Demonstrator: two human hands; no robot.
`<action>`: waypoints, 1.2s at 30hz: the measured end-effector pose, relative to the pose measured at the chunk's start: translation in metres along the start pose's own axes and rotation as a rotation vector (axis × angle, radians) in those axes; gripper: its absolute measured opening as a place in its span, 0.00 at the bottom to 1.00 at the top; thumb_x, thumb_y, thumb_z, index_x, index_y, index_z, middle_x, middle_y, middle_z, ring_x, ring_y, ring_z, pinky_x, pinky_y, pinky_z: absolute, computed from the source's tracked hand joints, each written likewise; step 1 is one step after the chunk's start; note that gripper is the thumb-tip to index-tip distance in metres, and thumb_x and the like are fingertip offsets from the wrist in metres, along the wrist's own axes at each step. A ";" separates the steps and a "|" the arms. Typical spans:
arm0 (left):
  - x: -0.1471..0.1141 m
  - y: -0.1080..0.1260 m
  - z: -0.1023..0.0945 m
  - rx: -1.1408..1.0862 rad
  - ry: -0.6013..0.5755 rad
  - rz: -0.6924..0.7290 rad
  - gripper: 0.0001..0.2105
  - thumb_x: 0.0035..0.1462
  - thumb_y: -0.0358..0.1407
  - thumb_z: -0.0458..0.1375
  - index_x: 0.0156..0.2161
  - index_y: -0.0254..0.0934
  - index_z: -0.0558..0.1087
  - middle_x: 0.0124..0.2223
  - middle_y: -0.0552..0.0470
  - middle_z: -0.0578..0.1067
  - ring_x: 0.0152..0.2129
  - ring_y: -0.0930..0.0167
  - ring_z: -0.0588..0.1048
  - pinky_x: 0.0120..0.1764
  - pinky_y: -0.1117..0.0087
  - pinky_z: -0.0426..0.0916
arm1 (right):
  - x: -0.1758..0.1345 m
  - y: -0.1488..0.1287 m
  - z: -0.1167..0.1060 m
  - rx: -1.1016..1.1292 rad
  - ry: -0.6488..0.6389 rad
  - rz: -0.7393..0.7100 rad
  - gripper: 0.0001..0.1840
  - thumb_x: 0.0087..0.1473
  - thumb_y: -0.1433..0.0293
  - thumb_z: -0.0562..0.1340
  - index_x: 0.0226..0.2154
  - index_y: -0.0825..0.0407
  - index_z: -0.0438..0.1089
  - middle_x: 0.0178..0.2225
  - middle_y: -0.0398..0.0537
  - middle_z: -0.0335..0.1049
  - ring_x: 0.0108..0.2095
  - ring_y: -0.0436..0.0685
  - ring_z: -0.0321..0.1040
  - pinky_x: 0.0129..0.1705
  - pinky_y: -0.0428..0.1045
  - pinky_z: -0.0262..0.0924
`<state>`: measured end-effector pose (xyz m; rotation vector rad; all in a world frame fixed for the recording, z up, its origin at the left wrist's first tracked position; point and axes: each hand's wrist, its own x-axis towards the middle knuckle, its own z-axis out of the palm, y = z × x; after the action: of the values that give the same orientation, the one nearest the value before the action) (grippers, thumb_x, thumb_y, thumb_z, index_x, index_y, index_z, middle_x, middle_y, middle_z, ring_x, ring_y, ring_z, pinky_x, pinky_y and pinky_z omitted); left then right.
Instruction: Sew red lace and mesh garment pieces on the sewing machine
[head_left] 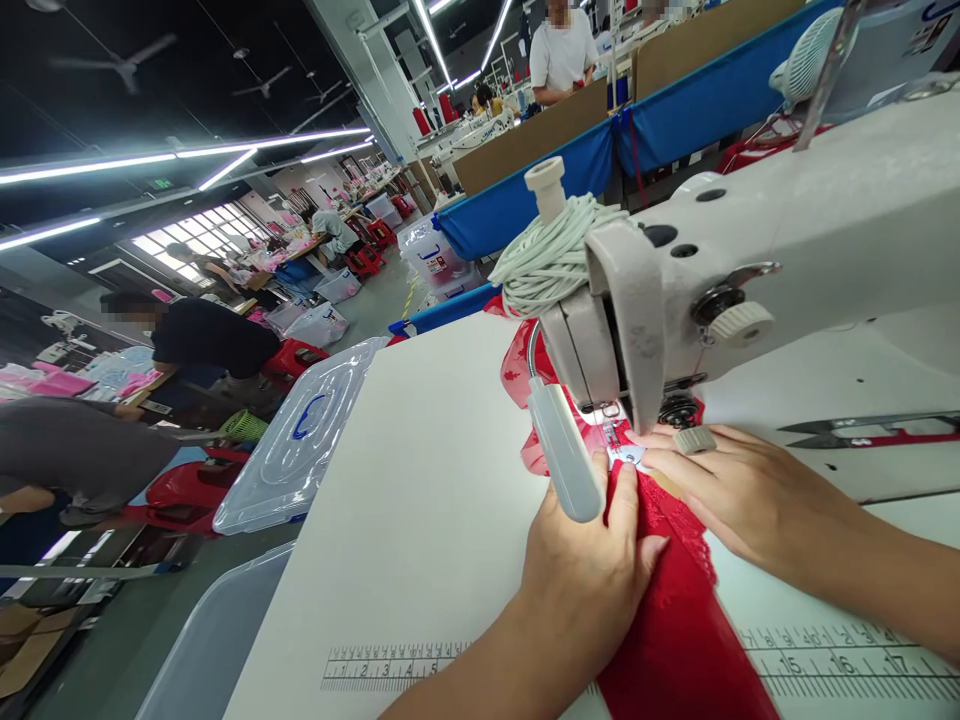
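A strip of red fabric with a lace edge (679, 610) runs from the front of the table up under the needle of a white sewing machine (810, 230). My left hand (581, 575) lies on its left side, fingers stretched toward the presser foot (611, 432) and thumb apart, pressing the cloth. On the other side, my right hand (739, 490) rests flat with fingers extended beside the foot, partly behind the machine's tension knob (695, 440). Sheer red cloth (517, 370) bunches behind the needle. A small grey lamp (566, 450) hides part of my left fingers.
Thread snips (870, 432) lie on the machine bed at right. Light green cord (555, 255) is coiled on the machine head. Ruler markings (397, 668) run along the table's front. A lidded clear bin (300, 430) stands left of the table. Several people work at other tables.
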<state>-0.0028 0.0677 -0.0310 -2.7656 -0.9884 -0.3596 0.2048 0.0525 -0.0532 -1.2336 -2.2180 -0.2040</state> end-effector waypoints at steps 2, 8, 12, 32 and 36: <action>0.000 0.000 0.001 -0.001 0.015 -0.004 0.24 0.65 0.43 0.57 0.60 0.29 0.69 0.58 0.35 0.73 0.53 0.54 0.74 0.43 0.59 0.79 | 0.001 0.000 -0.001 -0.009 0.013 -0.004 0.23 0.47 0.85 0.51 0.41 0.53 0.72 0.41 0.51 0.78 0.44 0.59 0.74 0.44 0.54 0.67; 0.001 0.001 0.002 0.005 0.047 0.007 0.21 0.64 0.38 0.54 0.58 0.28 0.70 0.57 0.34 0.74 0.52 0.55 0.75 0.42 0.59 0.79 | 0.002 0.000 -0.001 -0.003 0.010 0.012 0.25 0.46 0.86 0.51 0.42 0.53 0.73 0.42 0.53 0.78 0.44 0.60 0.74 0.43 0.54 0.68; 0.003 0.001 -0.002 -0.001 0.050 -0.007 0.20 0.63 0.36 0.51 0.57 0.28 0.71 0.56 0.35 0.74 0.49 0.56 0.77 0.38 0.61 0.79 | 0.000 0.001 0.000 -0.008 -0.009 0.016 0.27 0.43 0.86 0.51 0.43 0.52 0.73 0.42 0.51 0.78 0.45 0.60 0.74 0.44 0.55 0.68; 0.028 -0.045 -0.015 -0.137 -0.018 -0.117 0.13 0.64 0.35 0.52 0.51 0.34 0.72 0.53 0.42 0.75 0.51 0.62 0.74 0.53 0.60 0.70 | 0.001 0.003 -0.002 0.045 0.060 -0.033 0.26 0.51 0.86 0.49 0.45 0.53 0.73 0.42 0.53 0.78 0.47 0.61 0.73 0.47 0.57 0.71; 0.024 -0.055 -0.033 0.053 -0.245 -0.505 0.15 0.67 0.39 0.50 0.34 0.35 0.75 0.32 0.44 0.77 0.31 0.61 0.77 0.36 0.62 0.72 | 0.001 -0.009 -0.006 0.130 0.091 -0.110 0.20 0.58 0.84 0.50 0.45 0.54 0.71 0.47 0.55 0.77 0.48 0.59 0.73 0.48 0.56 0.70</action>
<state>-0.0255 0.1159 0.0127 -2.5203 -1.7315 -0.0545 0.1990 0.0460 -0.0464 -1.0147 -2.1858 -0.1532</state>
